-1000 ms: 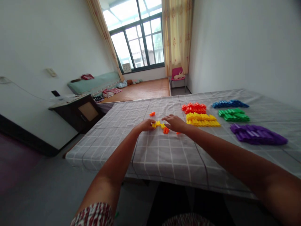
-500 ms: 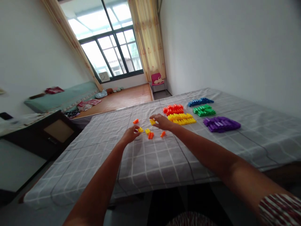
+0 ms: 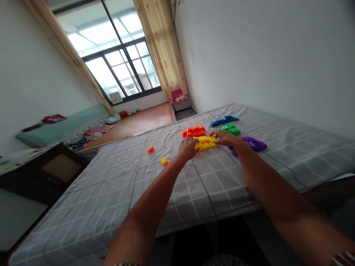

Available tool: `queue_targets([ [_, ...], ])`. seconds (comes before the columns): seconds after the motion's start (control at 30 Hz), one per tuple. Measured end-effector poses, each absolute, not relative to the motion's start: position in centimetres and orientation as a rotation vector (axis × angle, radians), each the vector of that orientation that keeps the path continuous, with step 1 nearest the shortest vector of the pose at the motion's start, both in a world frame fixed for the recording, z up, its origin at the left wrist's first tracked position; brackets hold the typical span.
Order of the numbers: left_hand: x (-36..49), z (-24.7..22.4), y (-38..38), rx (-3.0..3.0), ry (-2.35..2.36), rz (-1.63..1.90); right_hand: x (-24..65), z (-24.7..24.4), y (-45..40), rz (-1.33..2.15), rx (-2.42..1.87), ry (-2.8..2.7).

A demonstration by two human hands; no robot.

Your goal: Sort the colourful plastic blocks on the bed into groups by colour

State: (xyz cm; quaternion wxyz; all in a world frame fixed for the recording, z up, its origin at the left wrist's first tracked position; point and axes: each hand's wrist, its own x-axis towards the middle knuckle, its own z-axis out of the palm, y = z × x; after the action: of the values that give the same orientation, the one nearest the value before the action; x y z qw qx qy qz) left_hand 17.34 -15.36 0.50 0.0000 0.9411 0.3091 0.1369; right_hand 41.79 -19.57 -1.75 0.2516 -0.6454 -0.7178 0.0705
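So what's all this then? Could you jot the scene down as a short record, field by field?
surface: grey checked sheet over a bed
left hand: at the left end of the yellow pile, touching it
right hand: at the pile's right end
grip: too small to tell
sorted piles: red pile, blue pile, green pile, purple pile
loose pieces: orange piece; yellow and orange pieces left of the hands

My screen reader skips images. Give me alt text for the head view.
Both hands, left hand and right hand, rest at a pile of yellow blocks on a grey checked sheet. Red blocks, green blocks, blue blocks and purple blocks lie grouped nearby.
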Motion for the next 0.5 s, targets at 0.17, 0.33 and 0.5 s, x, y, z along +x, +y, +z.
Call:
queue_targets([
  [0.17, 19.3, -0.9, -15.0, 3.039, 0.965, 0.381, 40.5, -2.8, -19.6, 0.102, -1.778, -2.015],
  [0.33, 18.7, -0.9, -14.9, 3.059, 0.967, 0.464, 39.8, -3.6, -19.5, 0.067, -1.716, -1.997],
  [0.5, 12.8, 2.0, -13.6, 2.950, 1.161, 0.627, 40.2, -3.6, -19.8, -0.011, -1.629, -1.843],
])
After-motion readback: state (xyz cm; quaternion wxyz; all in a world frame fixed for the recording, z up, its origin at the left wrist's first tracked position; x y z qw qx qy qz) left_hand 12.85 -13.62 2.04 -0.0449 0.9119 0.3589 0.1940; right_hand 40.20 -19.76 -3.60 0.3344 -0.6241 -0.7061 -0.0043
